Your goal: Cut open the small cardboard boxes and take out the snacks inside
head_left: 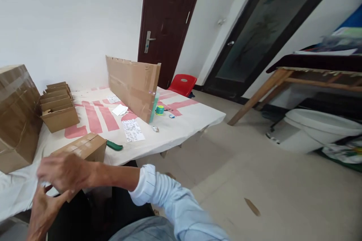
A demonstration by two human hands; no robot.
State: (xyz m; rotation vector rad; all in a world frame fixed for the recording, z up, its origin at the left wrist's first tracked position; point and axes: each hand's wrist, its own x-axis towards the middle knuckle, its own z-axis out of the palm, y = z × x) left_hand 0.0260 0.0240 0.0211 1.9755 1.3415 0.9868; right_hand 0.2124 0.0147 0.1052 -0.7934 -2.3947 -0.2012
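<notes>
A small taped cardboard box [92, 145] lies tilted at the table's near edge, partly over my lap. My right hand [66, 171] reaches across its near end, blurred, with the fingers bent closed. Whatever those fingers pinch is hidden. Below it, my left hand [46, 209] grips the lower near end of the box, thumb pointing right. A small pale and dark red patch shows between the hands, too blurred to name. Just beyond the box lies a green-handled tool [114, 145], perhaps a folded knife.
A large carton [18, 116] stands at left, beside an open box with cardboard dividers [60, 116]. An upright cardboard panel [131, 84], printed sheet [132, 130], white papers [120, 110] and green tape roll [160, 110] are on the table. Behind is a red chair [183, 84].
</notes>
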